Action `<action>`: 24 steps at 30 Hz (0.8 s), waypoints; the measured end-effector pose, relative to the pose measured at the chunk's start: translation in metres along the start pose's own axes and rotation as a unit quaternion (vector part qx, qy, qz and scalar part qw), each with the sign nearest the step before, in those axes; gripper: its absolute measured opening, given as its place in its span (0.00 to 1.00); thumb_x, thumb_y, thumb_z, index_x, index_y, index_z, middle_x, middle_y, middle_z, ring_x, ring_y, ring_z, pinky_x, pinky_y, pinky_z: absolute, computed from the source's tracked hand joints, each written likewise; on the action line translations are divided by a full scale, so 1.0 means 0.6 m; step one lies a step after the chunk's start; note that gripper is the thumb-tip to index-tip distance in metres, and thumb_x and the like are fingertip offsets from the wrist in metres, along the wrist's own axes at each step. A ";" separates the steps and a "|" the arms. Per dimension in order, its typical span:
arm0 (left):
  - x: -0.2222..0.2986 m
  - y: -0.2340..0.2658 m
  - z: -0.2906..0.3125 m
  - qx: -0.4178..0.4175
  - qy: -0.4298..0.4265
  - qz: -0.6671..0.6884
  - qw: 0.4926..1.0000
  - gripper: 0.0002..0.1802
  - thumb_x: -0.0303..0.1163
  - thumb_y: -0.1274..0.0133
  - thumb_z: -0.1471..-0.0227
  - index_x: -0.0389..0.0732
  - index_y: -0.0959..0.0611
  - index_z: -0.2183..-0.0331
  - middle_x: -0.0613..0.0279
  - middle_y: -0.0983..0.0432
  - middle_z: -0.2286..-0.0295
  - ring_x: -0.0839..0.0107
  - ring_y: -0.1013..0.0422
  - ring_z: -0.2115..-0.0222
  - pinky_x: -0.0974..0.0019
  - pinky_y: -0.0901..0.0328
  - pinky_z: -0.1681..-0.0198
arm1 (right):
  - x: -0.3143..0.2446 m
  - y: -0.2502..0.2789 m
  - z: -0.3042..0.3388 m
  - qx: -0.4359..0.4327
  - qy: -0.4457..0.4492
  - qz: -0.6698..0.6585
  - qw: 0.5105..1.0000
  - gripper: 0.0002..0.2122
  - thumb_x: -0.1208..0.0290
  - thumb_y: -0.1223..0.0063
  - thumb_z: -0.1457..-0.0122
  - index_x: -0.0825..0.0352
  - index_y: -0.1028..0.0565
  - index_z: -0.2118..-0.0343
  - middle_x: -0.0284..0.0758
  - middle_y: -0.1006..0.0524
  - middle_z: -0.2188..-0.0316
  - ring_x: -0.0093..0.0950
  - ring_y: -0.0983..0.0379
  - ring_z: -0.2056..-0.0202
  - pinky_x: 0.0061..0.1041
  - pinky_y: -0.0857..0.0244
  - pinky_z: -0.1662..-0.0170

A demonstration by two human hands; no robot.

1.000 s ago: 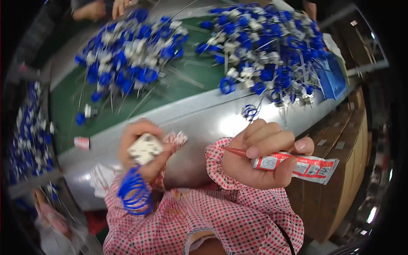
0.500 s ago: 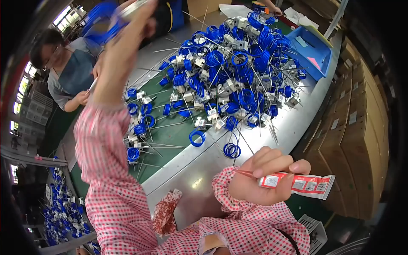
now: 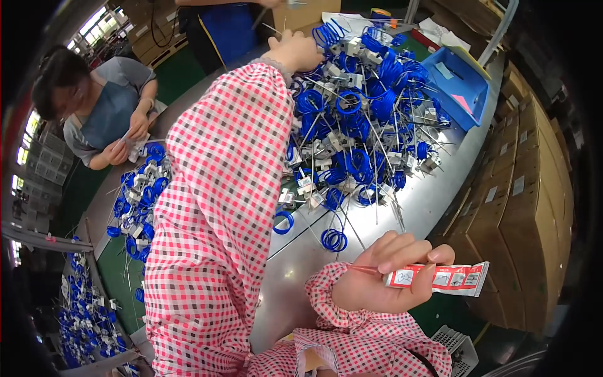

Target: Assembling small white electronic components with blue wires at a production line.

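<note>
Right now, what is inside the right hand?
The right hand holds a red-and-white tube; its flat end and red tip show, the part under the fingers is covered.

Glossy tube (image 3: pixel 443 278), smooth plastic-looking coils (image 3: pixel 384 102), shiny metal tabletop (image 3: pixel 286 279), matt cardboard boxes (image 3: pixel 531 213), cloth sleeves (image 3: pixel 226 169)

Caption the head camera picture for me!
Left hand at a heap of blue coiled parts, right hand gripping a squeeze tube.

"Where's the left hand (image 3: pixel 295 51)?"
"At the far edge of the pile of blue-coiled parts (image 3: pixel 356 164) on the counter (image 3: pixel 286 292)."
"And the right hand (image 3: pixel 382 295)?"
"Curled around a red-and-white tube (image 3: pixel 461 276), its pointed red nozzle (image 3: pixel 364 269) toward the wrist."
</note>
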State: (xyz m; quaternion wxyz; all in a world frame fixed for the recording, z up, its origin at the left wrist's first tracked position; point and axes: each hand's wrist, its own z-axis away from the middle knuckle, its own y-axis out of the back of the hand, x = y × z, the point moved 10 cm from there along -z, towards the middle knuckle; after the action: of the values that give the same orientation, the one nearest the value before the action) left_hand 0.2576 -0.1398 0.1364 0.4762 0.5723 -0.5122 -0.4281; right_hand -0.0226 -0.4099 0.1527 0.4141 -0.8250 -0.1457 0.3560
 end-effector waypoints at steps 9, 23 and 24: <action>-0.048 0.107 0.140 0.110 -0.128 -0.054 0.984 0.12 0.40 0.55 0.57 0.51 0.22 0.68 0.61 0.31 0.65 0.62 0.41 0.57 0.51 0.50 0.57 | -0.005 -0.006 0.020 0.013 -0.035 -0.029 0.999 0.08 0.67 0.66 0.47 0.67 0.42 0.71 0.29 0.41 0.94 0.15 0.52 0.94 0.13 0.61 0.89; -0.475 0.152 0.683 -0.047 0.162 0.013 0.986 0.09 0.30 0.53 0.59 0.37 0.24 0.72 0.52 0.27 0.76 0.60 0.31 0.74 0.62 0.37 0.70 | -0.053 -0.037 0.060 -0.102 -0.061 -0.073 0.990 0.10 0.69 0.61 0.48 0.69 0.44 0.72 0.29 0.44 0.92 0.16 0.52 0.91 0.14 0.61 0.87; -0.512 0.129 0.732 -0.057 0.189 0.006 0.980 0.09 0.30 0.52 0.59 0.37 0.24 0.73 0.53 0.27 0.76 0.60 0.30 0.73 0.62 0.36 0.69 | -0.064 -0.051 0.078 -0.101 -0.054 -0.081 0.990 0.07 0.72 0.62 0.49 0.67 0.45 0.74 0.30 0.42 0.92 0.16 0.53 0.91 0.13 0.62 0.88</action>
State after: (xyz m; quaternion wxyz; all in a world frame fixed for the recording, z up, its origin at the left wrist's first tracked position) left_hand -0.2192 0.1169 0.1341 0.5994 0.6114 -0.3910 -0.3377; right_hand -0.0812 -0.3844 0.1760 0.3472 -0.8276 -0.2692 0.3492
